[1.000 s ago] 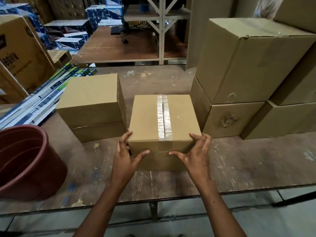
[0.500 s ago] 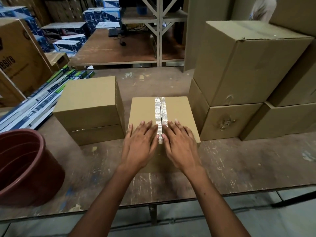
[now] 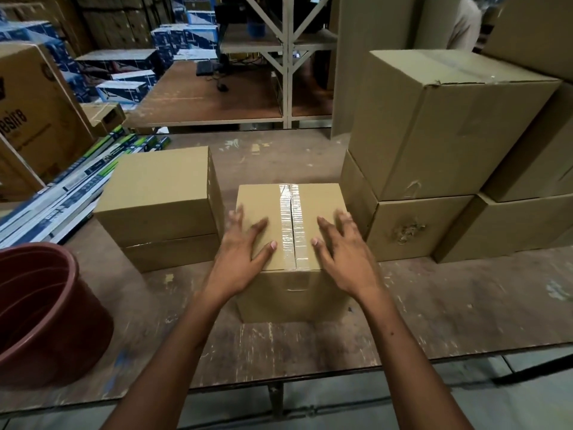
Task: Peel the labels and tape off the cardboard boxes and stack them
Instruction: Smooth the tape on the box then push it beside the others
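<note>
So there's a small box point(image 3: 290, 231) sitting on the table point(image 3: 434, 305), right near the front edge, with a strip of clear tape point(image 3: 291, 225) running down the middle seam of its top and a bit over the front face. Both hands are flat on the top of it — left hand point(image 3: 240, 252) on the left side of the tape, right hand point(image 3: 344, 252) on the right side. Fingers are spread and pretty much straight, thumbs pointing in toward the tape; neither hand is gripping or pinching anything, just palms down on the cardboard. The fingertips look a little smeared, so I can't tell exactly how hard they're pressing.

Just left of the box is a stack of two plain boxes point(image 3: 161, 206), close to it but whether they touch I can't tell. On the right there's a bigger pile point(image 3: 434, 150) — a large box on top of a lower one with a torn patch on its front, more boxes beside it. A reddish-brown tub point(image 3: 46, 311) sits at the left end of the table, and long green-and-white cartons point(image 3: 77, 187) lie behind it.
</note>
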`<state>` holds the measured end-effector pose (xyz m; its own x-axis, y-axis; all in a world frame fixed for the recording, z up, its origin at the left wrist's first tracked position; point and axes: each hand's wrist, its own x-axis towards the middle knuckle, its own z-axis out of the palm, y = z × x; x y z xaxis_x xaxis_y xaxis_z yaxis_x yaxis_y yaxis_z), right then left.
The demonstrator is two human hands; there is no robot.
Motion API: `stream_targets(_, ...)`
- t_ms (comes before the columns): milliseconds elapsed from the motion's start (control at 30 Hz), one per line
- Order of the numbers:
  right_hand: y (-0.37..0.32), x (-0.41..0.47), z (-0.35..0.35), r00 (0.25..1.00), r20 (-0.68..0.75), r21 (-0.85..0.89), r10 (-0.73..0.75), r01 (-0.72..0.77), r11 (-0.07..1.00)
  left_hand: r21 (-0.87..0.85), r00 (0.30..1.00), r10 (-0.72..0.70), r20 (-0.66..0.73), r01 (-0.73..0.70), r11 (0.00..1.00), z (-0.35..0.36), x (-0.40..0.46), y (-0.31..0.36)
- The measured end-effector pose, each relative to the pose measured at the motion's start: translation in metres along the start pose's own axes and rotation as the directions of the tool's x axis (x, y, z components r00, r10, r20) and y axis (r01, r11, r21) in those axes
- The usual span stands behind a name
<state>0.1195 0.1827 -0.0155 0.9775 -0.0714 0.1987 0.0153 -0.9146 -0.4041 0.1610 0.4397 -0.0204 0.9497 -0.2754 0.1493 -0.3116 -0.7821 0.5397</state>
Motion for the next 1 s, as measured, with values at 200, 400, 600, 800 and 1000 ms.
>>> stream_targets(200, -0.003, 0.008, -0.005, 0.977, 0.116, 0.107, 0.177, -0.189, 0.976, -0.191, 0.979, -0.204, -0.011, 0.198, 0.961, 0.000, 0.010, 0.000)
stream_targets(400, -0.007, -0.002, -0.010, 0.987, 0.034, 0.164, 0.154, -0.158, 0.974, -0.219, 0.985, -0.145, -0.096, 0.122, 0.968, -0.003, -0.005, 0.002)
stream_targets(600, -0.013, -0.003, -0.017, 0.983, -0.177, 0.287, 0.055, -0.001, 0.958, -0.385, 0.973, -0.119, -0.200, 0.033, 0.922, -0.011, -0.012, 0.007)
stream_targets(800, 0.007, 0.005, 0.026, 0.978, -0.185, 0.473, 0.091, 0.008, 0.881, -0.402, 0.957, -0.224, -0.186, 0.134, 0.906, 0.010, -0.006, -0.016)
stream_targets(1000, 0.013, 0.017, 0.071, 0.982, -0.152, 0.463, 0.113, -0.030, 0.886, -0.306, 0.905, -0.351, -0.241, 0.272, 0.912, 0.043, -0.004, -0.036)
